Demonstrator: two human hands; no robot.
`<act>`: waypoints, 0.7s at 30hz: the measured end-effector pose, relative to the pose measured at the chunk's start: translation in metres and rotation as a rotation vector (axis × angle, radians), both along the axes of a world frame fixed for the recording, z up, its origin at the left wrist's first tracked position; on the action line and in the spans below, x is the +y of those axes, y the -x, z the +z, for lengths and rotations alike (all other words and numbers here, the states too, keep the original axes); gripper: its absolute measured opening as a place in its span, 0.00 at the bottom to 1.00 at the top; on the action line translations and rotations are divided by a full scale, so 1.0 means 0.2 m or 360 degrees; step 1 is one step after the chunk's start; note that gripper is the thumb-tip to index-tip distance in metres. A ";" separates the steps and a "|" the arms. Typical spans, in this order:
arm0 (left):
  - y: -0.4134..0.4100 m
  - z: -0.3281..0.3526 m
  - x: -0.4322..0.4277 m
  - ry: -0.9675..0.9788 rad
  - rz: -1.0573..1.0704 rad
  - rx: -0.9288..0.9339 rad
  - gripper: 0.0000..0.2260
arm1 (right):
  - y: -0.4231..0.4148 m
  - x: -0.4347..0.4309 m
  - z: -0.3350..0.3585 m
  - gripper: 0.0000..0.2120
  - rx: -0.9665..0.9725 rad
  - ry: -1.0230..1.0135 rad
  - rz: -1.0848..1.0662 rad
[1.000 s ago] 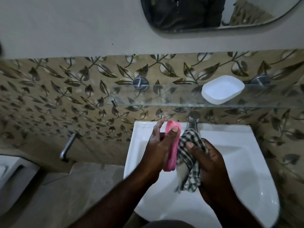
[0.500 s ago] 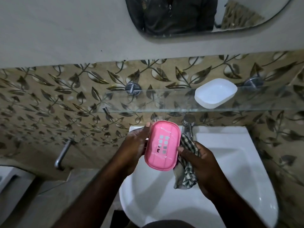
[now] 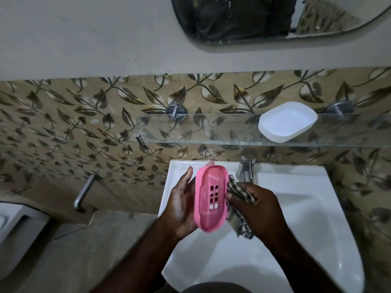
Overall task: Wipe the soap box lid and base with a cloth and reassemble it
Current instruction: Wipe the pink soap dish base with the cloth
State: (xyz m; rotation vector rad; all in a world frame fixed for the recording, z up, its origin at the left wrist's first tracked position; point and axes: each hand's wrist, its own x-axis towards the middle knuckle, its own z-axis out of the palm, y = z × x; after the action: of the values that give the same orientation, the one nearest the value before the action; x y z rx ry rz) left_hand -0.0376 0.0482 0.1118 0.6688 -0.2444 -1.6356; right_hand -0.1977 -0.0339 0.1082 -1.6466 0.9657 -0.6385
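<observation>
Head view: mid-task, wiping stage, nothing reassembled yet. Pink base (image 3: 211, 197), hollow holed side facing up, is held over the back-left part of the sink (image 3: 306, 218), just in front of the tap (image 3: 246, 166). Left hand (image 3: 182, 206) cradles it from the left, fingers curled behind it, thumb by the left rim. Right hand (image 3: 257, 206) has its fingers (image 3: 233, 199) clamped on the checked cloth (image 3: 238, 189), pressed to the base's right rim, and the cloth's tail hangs over the sink. White lid (image 3: 287, 121) lies apart on the glass shelf (image 3: 190, 127) above the sink; can't tell if it's wiped. Left to do, likely: finish the base, join the parts.
</observation>
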 end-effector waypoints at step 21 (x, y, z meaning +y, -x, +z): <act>0.04 -0.15 0.04 -0.0671 0.0085 0.0060 0.44 | 0.09 0.06 -0.01 0.05 0.0050 -0.0321 -0.0023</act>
State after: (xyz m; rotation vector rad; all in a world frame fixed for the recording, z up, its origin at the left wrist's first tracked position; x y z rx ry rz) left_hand -0.0447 0.0563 0.0818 0.9514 0.1514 -1.6605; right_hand -0.2164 -0.0222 0.1067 -1.4762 1.0314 -0.5089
